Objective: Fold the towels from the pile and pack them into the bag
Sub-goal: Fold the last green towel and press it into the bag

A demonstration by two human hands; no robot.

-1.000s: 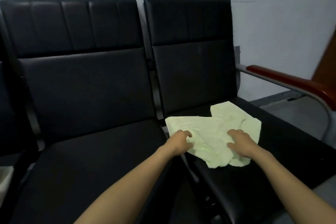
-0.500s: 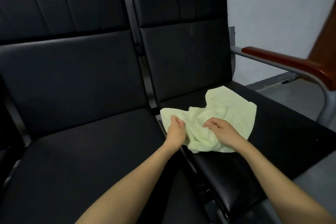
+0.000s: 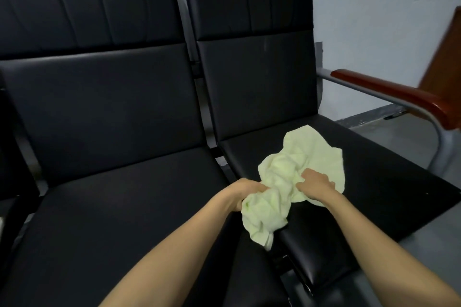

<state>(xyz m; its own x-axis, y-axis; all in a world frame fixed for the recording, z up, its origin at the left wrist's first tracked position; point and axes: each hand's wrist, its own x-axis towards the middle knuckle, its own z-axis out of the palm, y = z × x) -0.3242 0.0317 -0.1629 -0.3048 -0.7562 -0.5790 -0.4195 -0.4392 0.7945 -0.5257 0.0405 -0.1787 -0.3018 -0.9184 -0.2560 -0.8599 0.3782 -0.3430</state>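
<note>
Both hands, left hand (image 3: 245, 192) and right hand (image 3: 315, 185), grip the bunched towel (image 3: 279, 177) on the seat (image 3: 389, 177).

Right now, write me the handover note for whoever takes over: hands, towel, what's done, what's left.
Left hand: grips the near-left part of the pale green towel.
Right hand: grips its right part.
Towel: bunched, not folded. Its far end lies on the right-hand black seat; its near end hangs below the left hand, by the gap between the seats.
Done: nothing folded in view.
Left: spread and fold this towel, then pack it. No bag or pile shows in this view.
</note>
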